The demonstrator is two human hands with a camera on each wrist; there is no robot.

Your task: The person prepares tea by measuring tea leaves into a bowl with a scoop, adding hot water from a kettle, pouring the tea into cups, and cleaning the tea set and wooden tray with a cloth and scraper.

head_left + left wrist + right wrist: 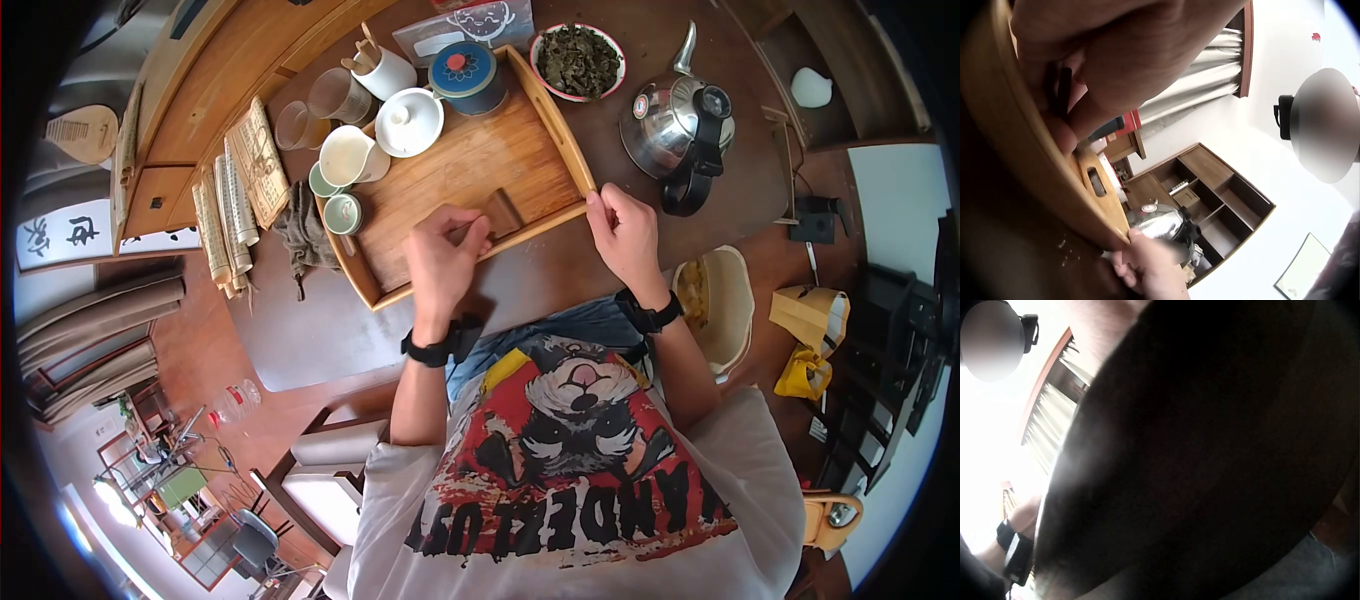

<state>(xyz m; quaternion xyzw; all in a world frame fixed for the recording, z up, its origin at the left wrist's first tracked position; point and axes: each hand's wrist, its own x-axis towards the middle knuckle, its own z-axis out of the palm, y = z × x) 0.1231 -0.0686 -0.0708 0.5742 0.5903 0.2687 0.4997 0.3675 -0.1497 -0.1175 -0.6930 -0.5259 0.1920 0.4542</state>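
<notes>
A wooden tray (545,150) (1091,200) lies tilted in the head view on the table. Over its near edge, my left hand (445,260) (1122,56) has curled fingers pinching a thin dark strip (1064,90). Beside those fingertips, a small brown rectangular piece (505,212) is on the tray floor. At the tray's near right corner, my right hand (625,235) (1150,262) grips the rim, thumb on top; its other fingers are partly hidden. The tray also carries a white lidded bowl (409,122), a white pitcher (352,157), a green cup (342,214) and a blue canister (467,78).
Right of the tray stand a bowl of dark leaves (578,62) and a steel kettle (665,125). To the left are glass cups (338,96), rolled mats (255,165) and a brown cloth (305,232). A bin (722,310) stands beyond the table's right side.
</notes>
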